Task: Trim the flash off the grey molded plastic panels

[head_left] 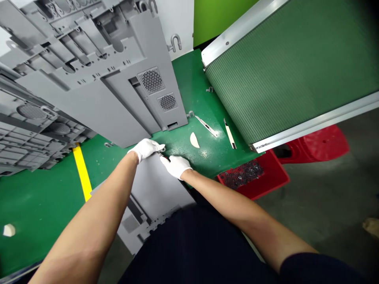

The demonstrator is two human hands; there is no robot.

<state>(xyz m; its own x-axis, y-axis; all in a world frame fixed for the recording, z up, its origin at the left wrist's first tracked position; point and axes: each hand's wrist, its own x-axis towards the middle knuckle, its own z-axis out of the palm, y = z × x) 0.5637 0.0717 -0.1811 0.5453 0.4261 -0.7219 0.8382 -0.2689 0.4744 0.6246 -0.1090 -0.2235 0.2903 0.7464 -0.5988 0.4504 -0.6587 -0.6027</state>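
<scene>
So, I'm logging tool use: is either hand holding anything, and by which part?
The right hand holds a small dark-handled tool by its handle. Whether the left hand holds anything cannot be told.

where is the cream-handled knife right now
In the head view, the cream-handled knife lies on the green tabletop, up and to the right of the gloved right hand, between the silver cutter and the conveyor.

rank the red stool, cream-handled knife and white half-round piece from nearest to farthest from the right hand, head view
1. White half-round piece: green table, just ahead of the right hand
2. Cream-handled knife: same table, farther right
3. Red stool: far right, past the red bin
</scene>
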